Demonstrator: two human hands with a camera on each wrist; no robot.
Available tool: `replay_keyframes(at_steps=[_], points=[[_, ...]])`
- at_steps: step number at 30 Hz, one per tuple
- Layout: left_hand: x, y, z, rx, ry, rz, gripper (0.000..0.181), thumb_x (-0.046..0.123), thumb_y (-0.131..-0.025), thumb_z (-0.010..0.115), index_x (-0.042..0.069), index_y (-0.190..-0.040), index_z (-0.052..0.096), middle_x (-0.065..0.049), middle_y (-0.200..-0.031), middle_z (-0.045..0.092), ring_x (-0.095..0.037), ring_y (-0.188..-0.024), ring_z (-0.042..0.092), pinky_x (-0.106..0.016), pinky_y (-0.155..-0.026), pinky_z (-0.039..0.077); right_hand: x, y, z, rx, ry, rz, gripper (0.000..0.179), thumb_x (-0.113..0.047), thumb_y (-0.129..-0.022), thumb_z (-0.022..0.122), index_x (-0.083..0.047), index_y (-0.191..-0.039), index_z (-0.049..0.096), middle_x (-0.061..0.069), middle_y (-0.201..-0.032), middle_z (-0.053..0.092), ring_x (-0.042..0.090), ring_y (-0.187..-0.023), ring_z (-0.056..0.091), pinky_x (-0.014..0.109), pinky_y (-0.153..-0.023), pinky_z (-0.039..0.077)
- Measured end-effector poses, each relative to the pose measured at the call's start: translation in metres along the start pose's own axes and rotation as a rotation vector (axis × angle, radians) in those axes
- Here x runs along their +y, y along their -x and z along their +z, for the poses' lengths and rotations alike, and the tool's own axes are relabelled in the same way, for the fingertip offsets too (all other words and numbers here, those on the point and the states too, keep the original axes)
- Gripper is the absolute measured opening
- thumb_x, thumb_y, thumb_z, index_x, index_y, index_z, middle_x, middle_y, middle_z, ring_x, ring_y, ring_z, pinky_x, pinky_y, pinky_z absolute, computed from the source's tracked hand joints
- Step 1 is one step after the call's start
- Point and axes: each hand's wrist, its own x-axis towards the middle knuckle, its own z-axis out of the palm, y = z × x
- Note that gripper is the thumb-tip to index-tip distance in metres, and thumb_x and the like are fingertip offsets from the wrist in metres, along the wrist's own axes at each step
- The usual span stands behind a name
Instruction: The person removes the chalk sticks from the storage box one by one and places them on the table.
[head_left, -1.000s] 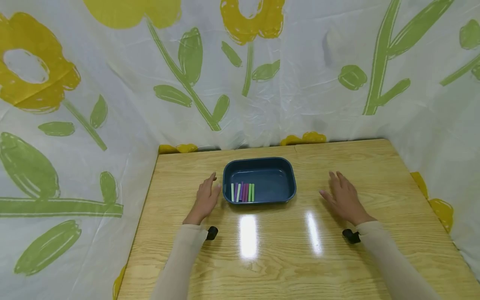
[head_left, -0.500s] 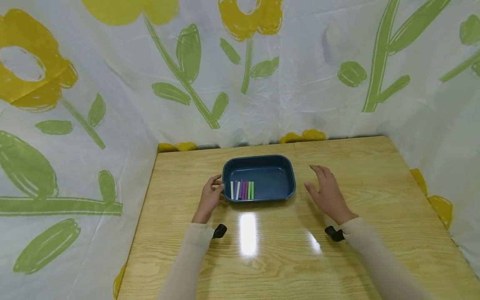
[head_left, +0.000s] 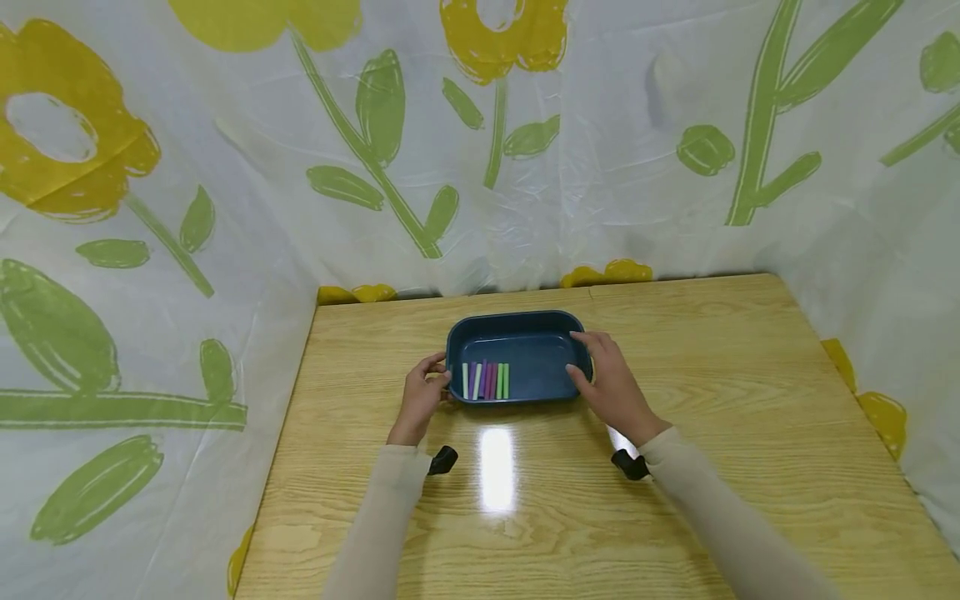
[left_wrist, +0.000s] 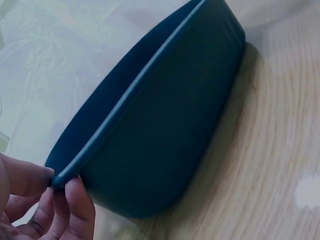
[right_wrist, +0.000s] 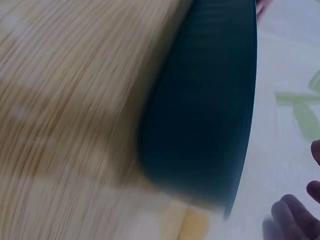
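Observation:
A dark blue, deep rectangular tray (head_left: 536, 367) with rounded corners sits on the table. Several slim white, purple, magenta and green sticks (head_left: 491, 382), chalk-like, lie side by side in its left half. My left hand (head_left: 418, 398) pinches the tray's left end; the left wrist view shows thumb and fingers (left_wrist: 80, 205) on either side of the rim. Over the right end, my right hand (head_left: 617, 385) is spread, thumb and fingertips overlapping the rim in the head view. In the right wrist view its fingers (right_wrist: 297, 215) are apart from the tray wall (right_wrist: 200, 110).
The wood-grain table (head_left: 525, 542) extends around the tray, with bright light reflections in front of it. A white sheet (head_left: 600, 183) printed with yellow flowers and green leaves hangs behind and at both sides. Each wrist carries a small black device (head_left: 442, 460).
My left hand has moved right onto the tray's left rim and taken hold of it. My right hand has come left from the bare table to the tray's right end. The tray has stayed put.

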Motion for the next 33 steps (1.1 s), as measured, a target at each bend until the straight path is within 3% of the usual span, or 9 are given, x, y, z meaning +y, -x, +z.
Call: replay_keyframes(at_steps=[5,12,19,26,33], points=[[0.002,0.001,0.002,0.019,0.029,-0.016,0.040,-0.003,-0.107,0.054,-0.002,-0.147,0.056,-0.013,-0.117,0.050,-0.016,-0.084,0.055,-0.025,-0.068,0.055,-0.009,-0.011,0.017,-0.058,-0.125,0.051,0.053,-0.003,-0.102,0.070,0.004,-0.149,0.049,0.025,-0.138,0.054,0.039,-0.117,0.061,0.053,-0.097,0.055],[0.001,0.001,0.002,0.032,0.071,-0.043,0.040,-0.003,-0.107,0.054,-0.002,-0.146,0.057,-0.013,-0.116,0.051,-0.014,-0.077,0.056,-0.026,-0.068,0.054,-0.019,-0.026,0.047,-0.108,-0.278,0.214,0.049,-0.001,-0.101,0.068,0.005,-0.147,0.052,0.030,-0.133,0.060,0.037,-0.107,0.068,0.050,-0.089,0.060],[0.002,0.001,0.003,0.037,0.085,-0.068,0.040,-0.002,-0.107,0.055,0.000,-0.147,0.057,-0.013,-0.116,0.052,-0.015,-0.079,0.056,-0.028,-0.070,0.053,-0.027,-0.040,0.066,-0.121,-0.296,0.350,0.047,0.001,-0.099,0.069,0.004,-0.144,0.055,0.026,-0.129,0.064,0.037,-0.108,0.070,0.051,-0.090,0.059],[0.004,0.001,0.005,0.046,0.101,-0.068,0.040,-0.003,-0.107,0.055,-0.002,-0.147,0.057,-0.012,-0.115,0.051,-0.015,-0.079,0.055,-0.029,-0.068,0.053,-0.027,-0.050,0.081,-0.167,-0.310,0.404,0.050,0.002,-0.098,0.069,0.003,-0.146,0.055,0.024,-0.129,0.064,0.037,-0.110,0.070,0.048,-0.089,0.060],[0.005,0.000,0.007,0.063,0.108,-0.065,0.039,-0.006,-0.105,0.055,-0.004,-0.144,0.058,-0.010,-0.109,0.051,-0.014,-0.076,0.055,-0.027,-0.065,0.053,-0.022,-0.056,0.087,-0.266,-0.250,0.437,0.054,0.005,-0.095,0.071,0.005,-0.146,0.054,0.026,-0.129,0.063,0.039,-0.110,0.070,0.046,-0.091,0.060]])
